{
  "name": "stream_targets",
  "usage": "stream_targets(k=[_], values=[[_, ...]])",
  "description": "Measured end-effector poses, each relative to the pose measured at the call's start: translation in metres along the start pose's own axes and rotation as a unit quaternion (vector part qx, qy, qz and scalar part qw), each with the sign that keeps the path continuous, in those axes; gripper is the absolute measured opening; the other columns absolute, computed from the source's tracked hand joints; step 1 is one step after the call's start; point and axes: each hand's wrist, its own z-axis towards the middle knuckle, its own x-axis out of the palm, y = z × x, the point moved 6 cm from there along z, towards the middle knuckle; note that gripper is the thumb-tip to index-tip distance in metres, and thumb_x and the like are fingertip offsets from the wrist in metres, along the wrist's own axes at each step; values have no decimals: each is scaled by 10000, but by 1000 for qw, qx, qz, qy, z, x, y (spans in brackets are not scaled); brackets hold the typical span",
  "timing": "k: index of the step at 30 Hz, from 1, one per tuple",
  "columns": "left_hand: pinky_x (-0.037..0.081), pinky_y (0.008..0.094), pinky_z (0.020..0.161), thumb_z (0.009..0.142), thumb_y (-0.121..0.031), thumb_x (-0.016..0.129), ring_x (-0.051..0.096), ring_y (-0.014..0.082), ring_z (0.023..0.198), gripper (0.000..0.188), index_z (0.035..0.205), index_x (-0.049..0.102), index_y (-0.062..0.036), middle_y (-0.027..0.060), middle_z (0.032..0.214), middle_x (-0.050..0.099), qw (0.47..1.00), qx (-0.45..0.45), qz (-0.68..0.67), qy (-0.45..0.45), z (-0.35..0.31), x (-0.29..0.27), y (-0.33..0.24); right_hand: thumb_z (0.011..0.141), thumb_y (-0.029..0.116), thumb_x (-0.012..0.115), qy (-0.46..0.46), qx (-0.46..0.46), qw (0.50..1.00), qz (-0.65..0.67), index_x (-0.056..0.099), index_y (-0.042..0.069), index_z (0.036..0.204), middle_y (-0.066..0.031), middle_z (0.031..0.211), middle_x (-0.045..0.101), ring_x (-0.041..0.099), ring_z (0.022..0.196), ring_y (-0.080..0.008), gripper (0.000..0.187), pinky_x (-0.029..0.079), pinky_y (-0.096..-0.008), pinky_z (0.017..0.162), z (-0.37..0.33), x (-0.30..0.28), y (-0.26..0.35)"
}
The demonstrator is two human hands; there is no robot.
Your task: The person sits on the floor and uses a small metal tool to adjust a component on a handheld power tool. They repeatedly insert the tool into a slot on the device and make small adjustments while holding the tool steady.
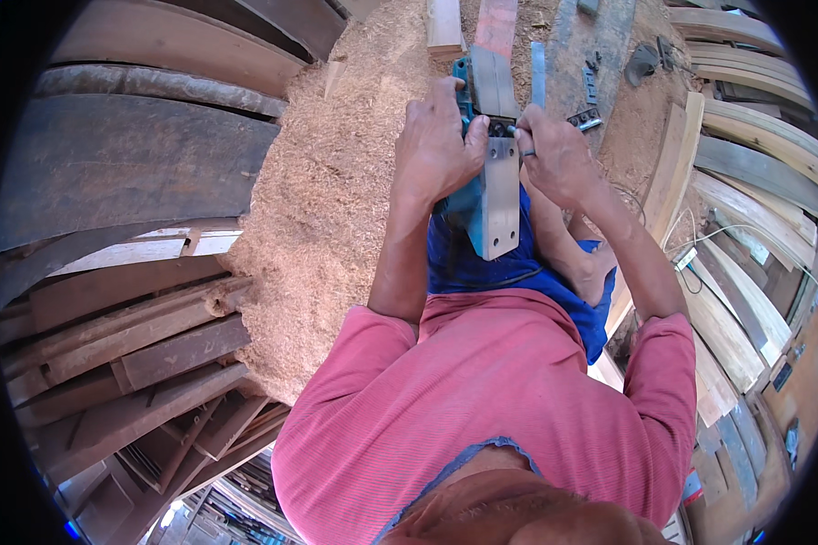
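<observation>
An electric planer (501, 195) with a teal body lies across my lap, its flat metal sole turned up. My left hand (438, 145) is wrapped round the planer's left side, with the thumb by the dark cutter slot (500, 127) between the two sole plates. At the right end of that slot my right hand (559, 156) is closed, its fingertips pinched together. Whatever small thing the right fingers may hold is hidden. The front sole plate (492, 80) points away from me.
Wood shavings (309, 227) cover the floor. Beyond my right hand lie a flat metal strip (538, 74), a small blue tool (592, 86) and a black metal piece with holes (585, 120). Boards are stacked at left (136, 163) and right (745, 173). A pale cable (745, 227) crosses the right boards.
</observation>
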Motion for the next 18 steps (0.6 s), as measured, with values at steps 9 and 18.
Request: stream_targets(k=[9,18], values=[[518,561,1008,974,-256,771,621,480,1174,650,1502,489,-4,301,1282,691,999,27,0,-30,-16,2,-7,1070,154,616,-140,58,978,145,630,-29,954,-267,809,654,679,784,-440,217,511,-523,753,-8,15,-11],[532,601,1005,946,-266,794,621,488,1198,660,1479,483,-30,276,1331,680,999,31,-6,-15,-3,4,-2,1070,216,681,-26,53,979,195,677,-48,1181,-286,1098,788,789,1116,-379,287,593,-463,962,-15,-2,-17]])
